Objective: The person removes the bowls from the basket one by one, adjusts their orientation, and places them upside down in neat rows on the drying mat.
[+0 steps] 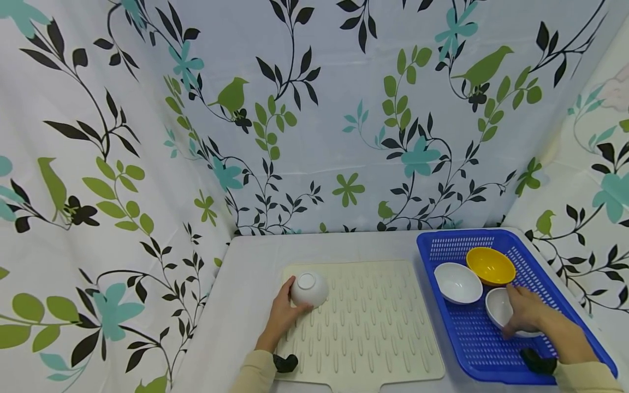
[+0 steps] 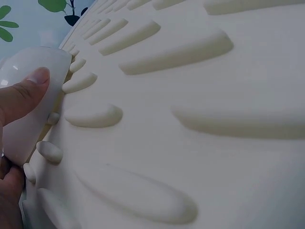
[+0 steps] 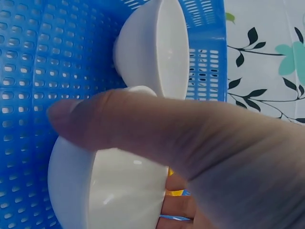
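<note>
My left hand [image 1: 283, 316] grips a white bowl [image 1: 310, 289] that sits upside down at the upper left of a cream ridged drainer board [image 1: 363, 327]. The left wrist view shows the thumb [image 2: 28, 93] on the outside of that bowl [image 2: 47, 71] and other fingers low by its rim. On the right, my right hand [image 1: 528, 311] holds a second white bowl [image 1: 498, 307] in a blue basket [image 1: 472, 355]. In the right wrist view the thumb [image 3: 105, 119] crosses over this bowl [image 3: 119, 191], with fingers partly visible beyond it.
Another white bowl [image 1: 458, 284] and a yellow bowl [image 1: 491, 266] stand upright in the basket's far half. The basket is right of the board on a white-covered table [image 1: 255, 278]. A patterned curtain [image 1: 324, 136] hangs behind and along the sides.
</note>
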The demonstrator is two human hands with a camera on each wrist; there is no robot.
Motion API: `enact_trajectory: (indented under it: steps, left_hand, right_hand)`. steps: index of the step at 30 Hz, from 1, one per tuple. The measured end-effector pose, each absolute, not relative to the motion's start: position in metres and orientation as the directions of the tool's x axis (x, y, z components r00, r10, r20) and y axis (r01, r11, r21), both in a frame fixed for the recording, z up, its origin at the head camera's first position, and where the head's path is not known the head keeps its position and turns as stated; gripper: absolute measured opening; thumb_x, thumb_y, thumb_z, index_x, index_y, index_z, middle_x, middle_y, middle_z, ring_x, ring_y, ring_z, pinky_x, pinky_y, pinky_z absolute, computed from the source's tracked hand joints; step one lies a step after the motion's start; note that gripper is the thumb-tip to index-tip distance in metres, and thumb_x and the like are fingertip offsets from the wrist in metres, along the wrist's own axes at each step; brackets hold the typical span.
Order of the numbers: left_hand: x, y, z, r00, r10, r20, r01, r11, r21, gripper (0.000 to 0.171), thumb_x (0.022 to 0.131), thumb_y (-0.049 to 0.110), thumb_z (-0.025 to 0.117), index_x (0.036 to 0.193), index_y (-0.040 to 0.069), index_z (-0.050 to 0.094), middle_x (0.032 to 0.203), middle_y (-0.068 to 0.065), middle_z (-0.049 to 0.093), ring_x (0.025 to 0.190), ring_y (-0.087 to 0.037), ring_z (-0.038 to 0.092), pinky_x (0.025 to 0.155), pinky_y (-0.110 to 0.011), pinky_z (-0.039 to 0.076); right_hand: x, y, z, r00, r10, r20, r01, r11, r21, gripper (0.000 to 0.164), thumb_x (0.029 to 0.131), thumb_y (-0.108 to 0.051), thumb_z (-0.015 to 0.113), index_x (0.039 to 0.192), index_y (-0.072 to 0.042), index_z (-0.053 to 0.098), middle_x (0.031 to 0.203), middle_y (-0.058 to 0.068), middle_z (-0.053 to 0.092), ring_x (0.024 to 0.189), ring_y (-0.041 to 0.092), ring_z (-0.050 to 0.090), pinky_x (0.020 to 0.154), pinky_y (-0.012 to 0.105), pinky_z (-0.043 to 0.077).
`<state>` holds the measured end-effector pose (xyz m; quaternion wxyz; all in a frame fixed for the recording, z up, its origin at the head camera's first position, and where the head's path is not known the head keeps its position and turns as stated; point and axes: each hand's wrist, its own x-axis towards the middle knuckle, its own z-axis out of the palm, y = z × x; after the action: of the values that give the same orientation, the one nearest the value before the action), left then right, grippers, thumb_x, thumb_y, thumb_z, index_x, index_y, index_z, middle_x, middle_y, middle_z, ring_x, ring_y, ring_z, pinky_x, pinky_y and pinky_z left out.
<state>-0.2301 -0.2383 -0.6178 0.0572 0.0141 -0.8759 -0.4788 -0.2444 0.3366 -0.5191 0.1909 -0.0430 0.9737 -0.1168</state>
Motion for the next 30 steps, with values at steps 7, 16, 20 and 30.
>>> enact_trajectory:
  steps: [7,16,20,30]
  left_hand:
    - [-0.228,-0.237,-0.615,-0.994,-0.082,0.074,0.015,0.561,0.828,0.099,0.068,0.031,0.084,0.147,0.01,0.029,0.152,-0.011,0.033,0.139,-0.027,0.036,0.112,-0.035,0.037]
    - [-0.226,-0.235,-0.609,-0.988,-0.062,0.142,0.076,0.608,0.79,0.096,0.069,0.03,0.083,0.145,0.004,0.031,0.148,-0.017,0.035,0.136,-0.034,0.038,0.11,-0.041,0.039]
    - [-0.226,-0.235,-0.608,-0.985,-0.073,0.159,0.078,0.631,0.772,0.094,0.069,0.031,0.083,0.143,0.003,0.033,0.144,-0.017,0.037,0.133,-0.034,0.042,0.109,-0.04,0.042]
    - [-0.215,-0.23,-0.607,-0.989,-0.097,0.115,0.036,0.59,0.806,0.095,0.074,0.033,0.079,0.146,0.003,0.027,0.149,-0.02,0.035,0.134,-0.035,0.041,0.11,-0.044,0.04]
  right_hand:
    - [-0.242,0.334,-0.512,-0.94,-0.109,-0.322,-0.035,0.973,-0.229,0.134,0.043,-0.058,0.086,0.13,0.022,0.024,0.119,0.048,0.031,0.103,0.061,0.03,0.09,0.074,0.034]
    - [-0.238,0.324,-0.494,-0.982,-0.125,-0.14,-0.094,0.973,-0.209,0.125,0.051,-0.062,0.08,0.128,0.023,0.03,0.117,0.048,0.034,0.099,0.061,0.033,0.08,0.075,0.04]
    - [-0.237,0.315,-0.481,-0.988,-0.132,-0.085,-0.11,0.969,-0.221,0.123,0.052,-0.063,0.079,0.129,0.02,0.031,0.117,0.046,0.034,0.097,0.057,0.033,0.077,0.073,0.043]
    - [-0.232,0.277,-0.449,-0.986,-0.163,0.021,-0.163,0.949,-0.27,0.127,0.052,-0.067,0.077,0.136,0.016,0.029,0.129,0.043,0.032,0.112,0.059,0.029,0.087,0.078,0.033]
